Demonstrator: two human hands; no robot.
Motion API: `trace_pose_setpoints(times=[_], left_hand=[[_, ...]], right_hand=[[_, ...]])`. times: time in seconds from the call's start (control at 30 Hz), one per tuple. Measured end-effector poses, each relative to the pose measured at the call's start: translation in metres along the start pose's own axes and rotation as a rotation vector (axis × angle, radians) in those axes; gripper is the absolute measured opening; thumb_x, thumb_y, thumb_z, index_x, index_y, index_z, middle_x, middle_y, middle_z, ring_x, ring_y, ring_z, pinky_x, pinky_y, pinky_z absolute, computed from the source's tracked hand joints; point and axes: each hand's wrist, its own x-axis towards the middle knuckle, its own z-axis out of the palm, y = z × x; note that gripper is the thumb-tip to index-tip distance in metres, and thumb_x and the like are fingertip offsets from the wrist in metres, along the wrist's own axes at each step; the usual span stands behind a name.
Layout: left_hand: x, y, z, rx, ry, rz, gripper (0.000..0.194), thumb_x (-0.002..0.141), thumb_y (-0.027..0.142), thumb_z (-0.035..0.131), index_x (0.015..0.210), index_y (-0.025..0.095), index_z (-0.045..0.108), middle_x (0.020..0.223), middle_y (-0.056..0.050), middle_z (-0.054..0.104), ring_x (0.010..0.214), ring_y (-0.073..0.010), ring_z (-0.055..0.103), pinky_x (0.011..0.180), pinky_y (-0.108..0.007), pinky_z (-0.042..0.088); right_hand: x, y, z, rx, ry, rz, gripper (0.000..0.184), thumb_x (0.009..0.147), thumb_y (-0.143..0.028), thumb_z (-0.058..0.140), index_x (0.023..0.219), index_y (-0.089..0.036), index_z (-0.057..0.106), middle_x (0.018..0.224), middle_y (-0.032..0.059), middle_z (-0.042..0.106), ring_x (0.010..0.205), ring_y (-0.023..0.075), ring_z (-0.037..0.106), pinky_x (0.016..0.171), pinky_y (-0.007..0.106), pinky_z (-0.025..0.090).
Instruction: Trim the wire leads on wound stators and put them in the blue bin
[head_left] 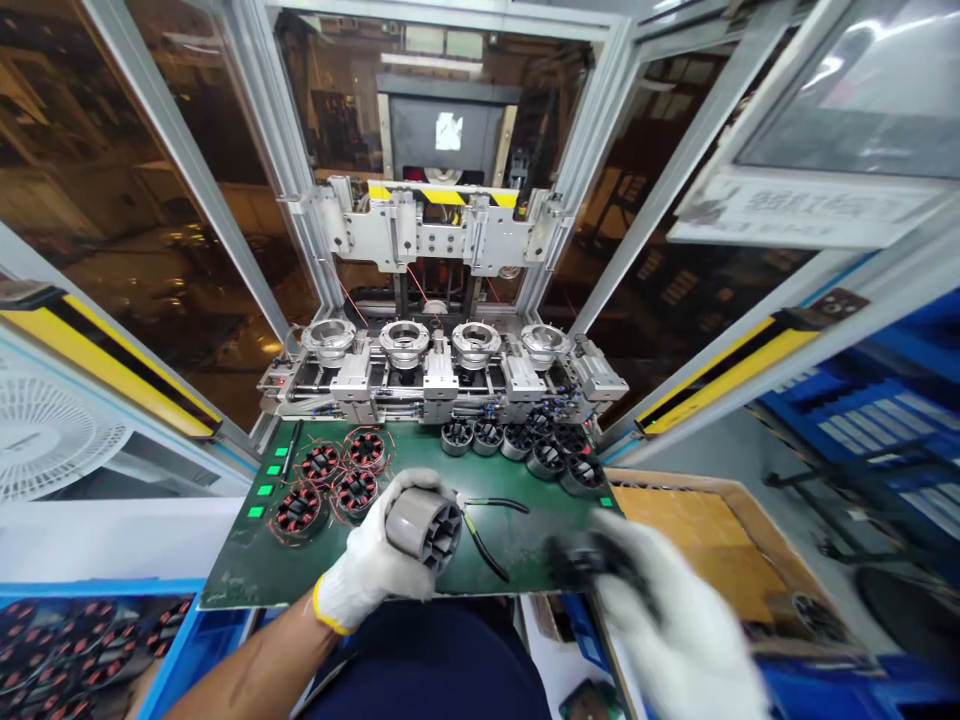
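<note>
My left hand (367, 555), in a white knit glove with a yellow cuff, grips a grey slotted stator core (424, 520) held on its side above the green work mat (240, 570). My right hand (675, 610), also gloved and motion-blurred, closes around a dark blurred part (585, 562) over the mat's right edge. Black-handled pliers (487, 530) lie just beyond and between my hands. Several copper-wound stators with red wires (322, 465) sit on the mat's left side. Several dark stator cores (517, 440) stand in a group at its back right.
Behind the mat, a machine holds a row of several metal fixtures (405, 342) under an aluminium frame (442, 225). Yellow light-curtain bars (727, 375) flank it. A blue crate of wound stators (75, 650) is at lower left, and a cardboard tray (697, 540) at right.
</note>
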Motion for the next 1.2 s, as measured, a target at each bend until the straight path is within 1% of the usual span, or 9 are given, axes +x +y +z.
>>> trace_pose_setpoints(times=[0.1, 0.2, 0.4, 0.53, 0.67, 0.8, 0.9, 1.07, 1.2], left_hand=[[-0.011, 0.007, 0.004, 0.159, 0.006, 0.068, 0.091, 0.023, 0.001, 0.08, 0.107, 0.024, 0.055, 0.105, -0.004, 0.063, 0.097, -0.0275, 0.06, 0.088, -0.036, 0.047], [-0.026, 0.013, 0.003, 0.399, 0.136, 0.018, 0.093, 0.024, -0.002, 0.077, 0.11, 0.025, 0.054, 0.107, -0.004, 0.064, 0.097, -0.0286, 0.06, 0.085, -0.036, 0.049], [-0.045, 0.007, -0.009, 0.699, 0.406, -0.026, 0.089, 0.033, 0.003, 0.077, 0.116, 0.027, 0.054, 0.099, -0.002, 0.067, 0.083, -0.0253, 0.064, 0.07, -0.031, 0.051], [-0.046, 0.015, 0.0, 0.59, 0.406, -0.022, 0.085, 0.032, 0.002, 0.078, 0.111, 0.026, 0.056, 0.094, -0.001, 0.068, 0.081, -0.0238, 0.064, 0.071, -0.03, 0.051], [-0.041, 0.021, 0.009, 0.307, 0.402, 0.048, 0.074, 0.034, 0.003, 0.078, 0.103, 0.022, 0.058, 0.097, -0.002, 0.067, 0.086, -0.0222, 0.062, 0.077, -0.031, 0.051], [-0.036, 0.013, 0.008, -0.231, 0.409, -0.045, 0.048, 0.067, 0.029, 0.072, 0.111, 0.022, 0.055, 0.098, -0.004, 0.066, 0.08, -0.0191, 0.064, 0.066, -0.031, 0.053], [-0.033, 0.008, 0.008, -0.445, 0.519, -0.071, 0.035, 0.08, 0.039, 0.063, 0.11, 0.023, 0.057, 0.107, -0.004, 0.066, 0.094, -0.0186, 0.064, 0.078, -0.032, 0.053], [-0.041, 0.007, 0.008, -0.326, 0.345, -0.068, 0.05, 0.08, 0.044, 0.062, 0.123, 0.02, 0.054, 0.123, -0.009, 0.061, 0.117, -0.0263, 0.053, 0.102, -0.04, 0.042], [-0.045, 0.013, 0.006, -0.09, 0.426, 0.141, 0.074, 0.068, 0.025, 0.077, 0.133, 0.025, 0.043, 0.131, -0.006, 0.055, 0.125, -0.0266, 0.047, 0.107, -0.037, 0.037]], right_hand=[[0.012, -0.025, 0.05, 0.094, -0.109, -0.161, 0.037, 0.089, -0.022, 0.045, 0.126, -0.022, 0.049, 0.112, 0.0055, 0.063, 0.101, 0.0191, 0.061, 0.085, 0.032, 0.054], [0.019, -0.049, 0.085, 0.11, -0.104, -0.289, 0.043, 0.087, -0.014, 0.039, 0.129, -0.02, 0.044, 0.117, 0.0103, 0.059, 0.108, 0.0216, 0.058, 0.087, 0.036, 0.053], [0.022, -0.059, 0.106, -0.055, -0.123, -0.376, 0.047, 0.087, -0.015, 0.037, 0.133, -0.016, 0.041, 0.106, 0.0135, 0.061, 0.09, 0.0257, 0.063, 0.072, 0.041, 0.056], [0.022, -0.065, 0.115, -0.059, -0.173, -0.368, 0.048, 0.086, -0.013, 0.037, 0.134, -0.016, 0.042, 0.107, 0.0142, 0.06, 0.09, 0.0255, 0.062, 0.075, 0.041, 0.056], [0.03, -0.067, 0.117, 0.001, -0.211, -0.361, 0.05, 0.089, -0.013, 0.037, 0.138, -0.019, 0.037, 0.133, 0.0149, 0.047, 0.116, 0.027, 0.051, 0.092, 0.045, 0.049], [0.044, -0.059, 0.114, 0.243, -0.359, -0.451, 0.06, 0.088, -0.027, 0.05, 0.142, -0.017, 0.028, 0.143, 0.0146, 0.036, 0.131, 0.0266, 0.037, 0.104, 0.046, 0.04], [0.048, -0.058, 0.125, 0.312, -0.346, -0.499, 0.081, 0.071, -0.042, 0.07, 0.138, -0.016, 0.032, 0.141, 0.0176, 0.038, 0.128, 0.0301, 0.039, 0.101, 0.048, 0.042], [0.047, -0.068, 0.146, 0.383, -0.215, -0.432, 0.071, 0.062, -0.031, 0.072, 0.126, -0.016, 0.043, 0.129, 0.0158, 0.051, 0.118, 0.0275, 0.051, 0.096, 0.043, 0.047], [0.057, -0.075, 0.138, 0.422, -0.303, -0.344, 0.072, 0.061, -0.031, 0.073, 0.126, -0.016, 0.045, 0.125, 0.013, 0.054, 0.114, 0.0256, 0.053, 0.096, 0.04, 0.047]])
